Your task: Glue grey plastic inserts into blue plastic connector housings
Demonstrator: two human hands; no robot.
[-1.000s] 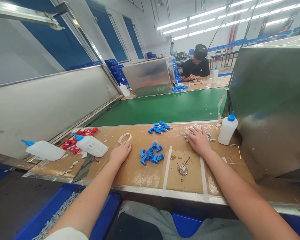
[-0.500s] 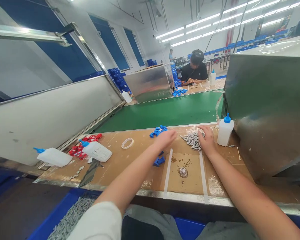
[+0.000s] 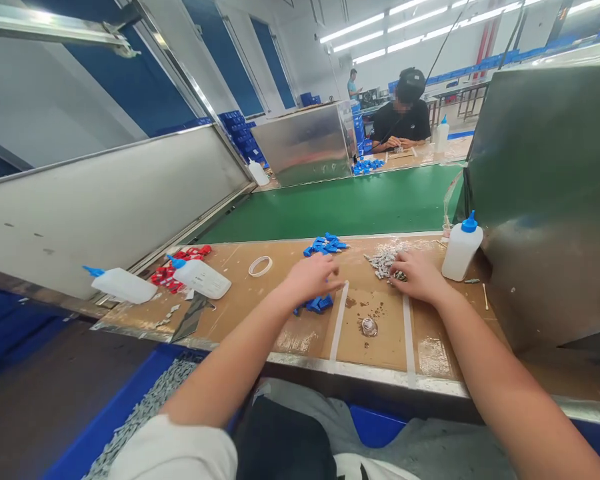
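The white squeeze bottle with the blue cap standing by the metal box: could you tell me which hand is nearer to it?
Right. The right hand rests just left of the white squeeze bottle with the blue cap; the left hand is farther left.

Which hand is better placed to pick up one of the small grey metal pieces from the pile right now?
Right. The right hand already rests on the near edge of the grey metal pieces, fingers curled at them. The left hand sits over the blue plastic parts, farther from that pile.
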